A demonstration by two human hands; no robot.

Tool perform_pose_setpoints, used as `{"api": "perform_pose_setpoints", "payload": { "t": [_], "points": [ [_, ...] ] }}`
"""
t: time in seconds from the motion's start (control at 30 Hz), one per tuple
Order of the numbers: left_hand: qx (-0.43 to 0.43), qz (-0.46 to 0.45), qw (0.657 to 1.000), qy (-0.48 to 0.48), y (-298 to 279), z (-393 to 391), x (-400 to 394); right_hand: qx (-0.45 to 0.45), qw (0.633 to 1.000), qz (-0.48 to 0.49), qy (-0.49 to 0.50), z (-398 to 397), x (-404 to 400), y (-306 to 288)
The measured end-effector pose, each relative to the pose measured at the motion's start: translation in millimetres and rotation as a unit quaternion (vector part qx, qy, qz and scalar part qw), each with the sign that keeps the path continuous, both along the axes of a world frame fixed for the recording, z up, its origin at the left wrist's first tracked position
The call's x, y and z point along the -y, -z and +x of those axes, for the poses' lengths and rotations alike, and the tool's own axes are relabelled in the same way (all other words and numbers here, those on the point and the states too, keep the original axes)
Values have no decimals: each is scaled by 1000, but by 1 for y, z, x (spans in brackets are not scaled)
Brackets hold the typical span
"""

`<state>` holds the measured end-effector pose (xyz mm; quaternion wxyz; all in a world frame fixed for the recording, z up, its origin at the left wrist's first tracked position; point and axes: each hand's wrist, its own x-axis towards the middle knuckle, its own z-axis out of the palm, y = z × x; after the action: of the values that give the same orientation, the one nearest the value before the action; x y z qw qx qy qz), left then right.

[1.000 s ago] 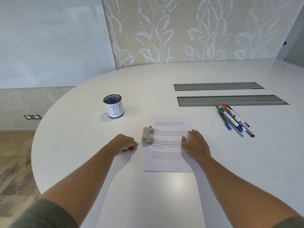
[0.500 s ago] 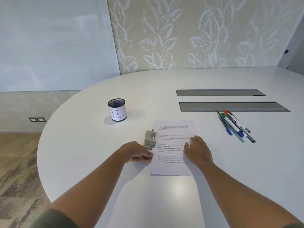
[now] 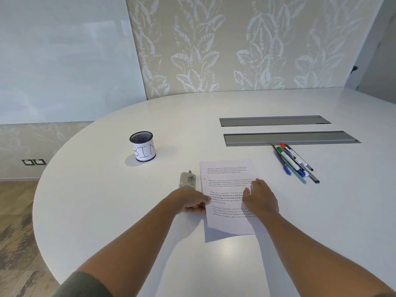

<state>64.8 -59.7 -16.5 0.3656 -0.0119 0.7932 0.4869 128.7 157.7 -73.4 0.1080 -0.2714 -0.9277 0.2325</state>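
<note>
A printed sheet of paper [image 3: 227, 174] lies on the white table [image 3: 107, 200] in front of me. My left hand [image 3: 190, 202] pinches the sheet's left edge, and the near left corner is raised, casting a shadow on the table. My right hand [image 3: 260, 198] rests flat on the right half of the sheet with straight fingers. A small grey hole punch [image 3: 188, 180] sits on the table just left of the sheet, beyond my left hand and apart from the paper.
A black mesh cup labelled BIN [image 3: 143, 146] stands at the far left. Several pens and markers [image 3: 293, 160] lie to the right of the sheet. Two grey slot covers [image 3: 274, 121] [image 3: 291, 138] are set into the table behind them.
My left hand moved right from beside the hole punch to the sheet's left edge and took hold of it. The sheet's near left corner lifted. My right hand stayed on the paper.
</note>
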Motion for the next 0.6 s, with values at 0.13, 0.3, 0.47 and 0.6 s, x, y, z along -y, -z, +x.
{"api": "perform_pose_setpoints", "payload": {
  "t": [0.13, 0.3, 0.47, 0.6],
  "points": [
    [-27, 24, 999, -16, 1, -1, -12, -12, 1000, -5, -3, 1, -4, 1],
    [-100, 18, 994, -34, 3, -5, -20, -47, 997, -53, 15, 2, -8, -3],
    [-208, -7, 976, -62, 8, -10, -19, -82, 991, -90, 50, -4, -14, -10],
    [-248, -8, 965, -81, 4, -13, -16, -126, 970, -171, 116, -12, -16, -18]
  ]
}}
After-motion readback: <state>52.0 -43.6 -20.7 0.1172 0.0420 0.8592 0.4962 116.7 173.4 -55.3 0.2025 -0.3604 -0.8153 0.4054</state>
